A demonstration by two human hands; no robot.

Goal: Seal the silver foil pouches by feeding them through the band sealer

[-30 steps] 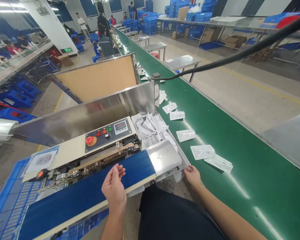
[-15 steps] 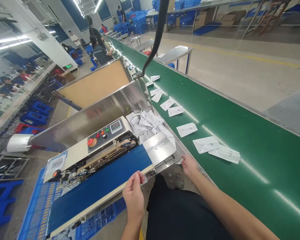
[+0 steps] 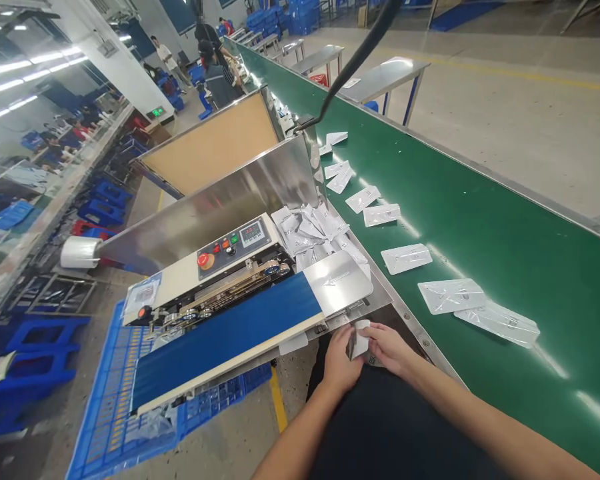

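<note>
So your right hand [image 3: 389, 347] has thumb and fingers pinched narrow on a white packet [image 3: 361, 339], close to your lap and near the arrow-marked metal plate [image 3: 337, 285]. Your left hand [image 3: 344, 363] is curled at the packet's other side (can't tell if those fingers actually grip it).

The machine [image 3: 235, 327] stands left of the conveyor [image 3: 480, 220], on which packets [image 3: 407, 258] lie.
</note>
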